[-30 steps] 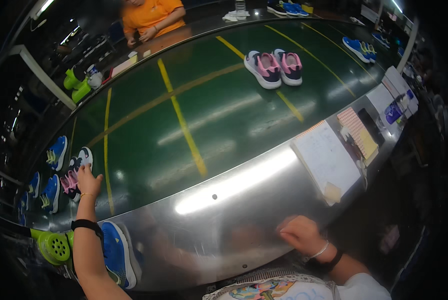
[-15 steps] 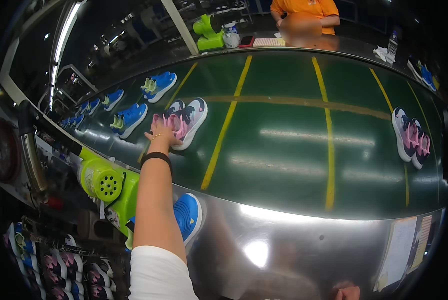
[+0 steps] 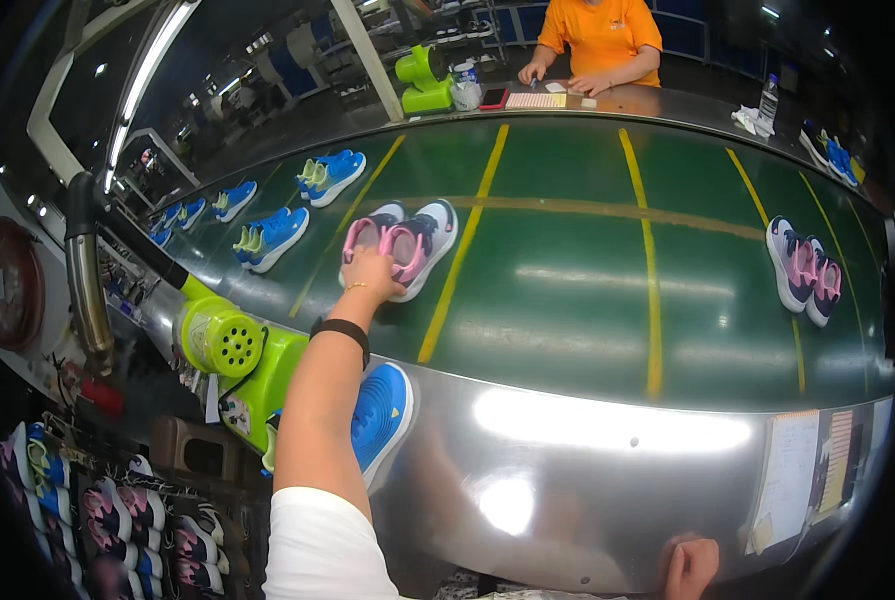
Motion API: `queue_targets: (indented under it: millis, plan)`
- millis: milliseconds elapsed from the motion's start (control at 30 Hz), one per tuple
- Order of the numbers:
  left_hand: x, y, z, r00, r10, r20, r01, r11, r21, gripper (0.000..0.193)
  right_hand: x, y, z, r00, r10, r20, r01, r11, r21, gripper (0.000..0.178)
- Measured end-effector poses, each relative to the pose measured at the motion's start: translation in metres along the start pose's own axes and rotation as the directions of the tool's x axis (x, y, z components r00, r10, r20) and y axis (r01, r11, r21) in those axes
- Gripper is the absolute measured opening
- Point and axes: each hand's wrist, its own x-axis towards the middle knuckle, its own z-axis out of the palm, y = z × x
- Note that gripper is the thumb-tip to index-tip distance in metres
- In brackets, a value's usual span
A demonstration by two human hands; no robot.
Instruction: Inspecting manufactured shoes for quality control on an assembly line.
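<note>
My left hand [image 3: 373,273] reaches out over the green conveyor belt [image 3: 568,250] and grips the heels of a pair of pink and grey shoes [image 3: 408,238]. A black band circles that wrist. My right hand [image 3: 693,567] shows only at the bottom edge, by the shiny metal rim [image 3: 568,480] of the belt, fingers curled; nothing is visible in it. A blue shoe [image 3: 380,415] lies sole-up on the metal rim just right of my left forearm.
Another pink pair [image 3: 806,265] lies at the belt's right. Blue and green pairs [image 3: 273,237] [image 3: 330,175] run along the left. A green machine [image 3: 233,350] stands left of my arm. A person in orange [image 3: 598,40] works across the belt. Shoe racks [image 3: 98,500] hang lower left.
The view has swung left and closer. My left hand stays on the pink and grey pair, which now sits nearer the middle of the belt. My right hand dropped to the bottom edge.
</note>
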Motion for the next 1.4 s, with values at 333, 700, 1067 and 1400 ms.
queue_targets:
  millis: [333, 700, 1067, 1400]
  plan:
    - [-0.241, 0.149, -0.062, 0.637, 0.761, -0.124, -0.763, 0.598, -0.247, 0.041, -0.007, -0.011, 0.013, 0.973, 0.232, 0.016, -0.222, 0.906, 0.361, 0.036]
    - [-0.351, 0.168, -0.064, 0.645, 0.733, -0.215, -0.526, 0.221, -0.821, 0.032, -0.001, -0.019, 0.026, 0.981, 0.144, 0.132, -0.192, 0.841, 0.506, 0.065]
    - [-0.338, 0.157, -0.003, 0.843, 0.535, 0.044, -0.008, 0.093, -0.996, 0.068, 0.007, -0.052, 0.005, 0.886, 0.313, 0.342, -0.463, 0.606, 0.647, 0.046]
    - [-0.346, 0.154, 0.012, 0.799, 0.539, 0.267, 0.563, -0.513, -0.648, 0.043, -0.014, -0.017, 0.035, 0.802, 0.43, 0.416, -0.343, -0.24, 0.908, 0.036]
